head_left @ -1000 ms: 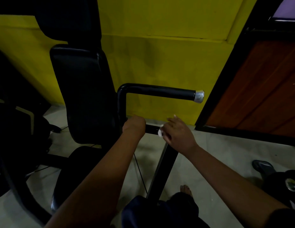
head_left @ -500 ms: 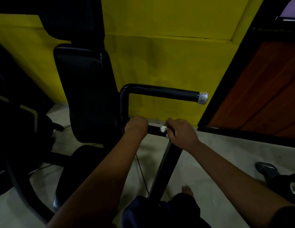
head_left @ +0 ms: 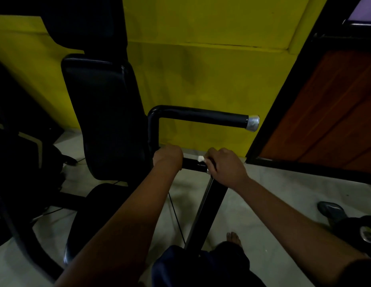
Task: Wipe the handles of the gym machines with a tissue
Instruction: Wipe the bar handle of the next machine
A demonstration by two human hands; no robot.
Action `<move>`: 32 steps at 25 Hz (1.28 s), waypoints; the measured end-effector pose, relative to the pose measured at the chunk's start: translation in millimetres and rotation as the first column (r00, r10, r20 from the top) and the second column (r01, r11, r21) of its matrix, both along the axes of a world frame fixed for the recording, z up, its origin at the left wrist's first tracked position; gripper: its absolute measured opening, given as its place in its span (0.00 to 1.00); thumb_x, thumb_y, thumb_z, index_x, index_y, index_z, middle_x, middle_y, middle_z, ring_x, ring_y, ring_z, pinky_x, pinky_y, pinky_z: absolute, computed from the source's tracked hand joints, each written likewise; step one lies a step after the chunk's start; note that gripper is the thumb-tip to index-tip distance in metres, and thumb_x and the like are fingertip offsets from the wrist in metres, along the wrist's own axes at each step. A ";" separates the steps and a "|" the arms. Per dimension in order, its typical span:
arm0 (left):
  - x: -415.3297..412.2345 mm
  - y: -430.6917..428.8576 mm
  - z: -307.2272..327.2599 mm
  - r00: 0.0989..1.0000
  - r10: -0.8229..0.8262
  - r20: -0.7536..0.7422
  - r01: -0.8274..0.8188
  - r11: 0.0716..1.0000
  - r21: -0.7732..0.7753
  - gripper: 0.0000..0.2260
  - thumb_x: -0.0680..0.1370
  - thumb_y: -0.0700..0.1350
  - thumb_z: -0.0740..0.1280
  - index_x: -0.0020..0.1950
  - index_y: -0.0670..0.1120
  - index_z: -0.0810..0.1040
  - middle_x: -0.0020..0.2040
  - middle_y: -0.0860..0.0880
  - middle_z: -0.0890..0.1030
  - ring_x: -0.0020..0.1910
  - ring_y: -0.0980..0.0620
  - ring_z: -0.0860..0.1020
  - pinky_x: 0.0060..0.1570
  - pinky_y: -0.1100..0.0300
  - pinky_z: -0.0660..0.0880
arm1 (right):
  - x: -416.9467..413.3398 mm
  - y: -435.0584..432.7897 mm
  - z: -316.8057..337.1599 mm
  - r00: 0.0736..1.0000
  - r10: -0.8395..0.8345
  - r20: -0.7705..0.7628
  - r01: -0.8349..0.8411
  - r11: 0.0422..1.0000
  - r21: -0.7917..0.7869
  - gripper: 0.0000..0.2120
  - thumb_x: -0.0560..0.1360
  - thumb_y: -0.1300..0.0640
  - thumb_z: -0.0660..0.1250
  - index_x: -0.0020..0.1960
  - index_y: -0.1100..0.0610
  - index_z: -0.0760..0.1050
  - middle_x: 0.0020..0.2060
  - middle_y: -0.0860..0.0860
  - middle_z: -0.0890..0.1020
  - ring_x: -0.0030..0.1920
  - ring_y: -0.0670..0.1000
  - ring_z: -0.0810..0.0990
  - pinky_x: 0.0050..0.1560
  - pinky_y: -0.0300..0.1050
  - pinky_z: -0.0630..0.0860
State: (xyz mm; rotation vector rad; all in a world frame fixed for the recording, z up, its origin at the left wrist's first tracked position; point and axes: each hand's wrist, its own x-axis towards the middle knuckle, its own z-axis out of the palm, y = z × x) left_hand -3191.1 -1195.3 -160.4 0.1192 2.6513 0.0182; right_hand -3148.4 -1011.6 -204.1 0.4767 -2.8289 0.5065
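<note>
Black backrest [head_left: 105, 117] beside upper handle [head_left: 203, 117]; yellow wall [head_left: 201, 59] behind.

Pale smooth grey floor [head_left: 263, 204] in dim light, thin black cable [head_left: 176, 216] trailed across it, bare foot [head_left: 234, 238] stood beside slanted black metal post [head_left: 209, 208], dark shoe [head_left: 330, 211] and black silver-hubbed weight plate [head_left: 364, 233] rested at right.
</note>
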 end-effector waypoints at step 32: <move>15.1 43.9 21.3 0.962 -0.271 -0.005 0.271 0.960 0.073 0.14 0.75 0.48 0.72 0.61 0.54 0.81 0.57 0.48 0.81 0.57 0.46 0.78 0.45 0.58 0.67 | 35.8 -4.1 -24.1 0.950 -0.179 -0.256 0.152 0.981 -0.123 0.15 0.76 0.57 0.58 0.55 0.60 0.80 0.48 0.59 0.82 0.54 0.61 0.79 0.63 0.52 0.67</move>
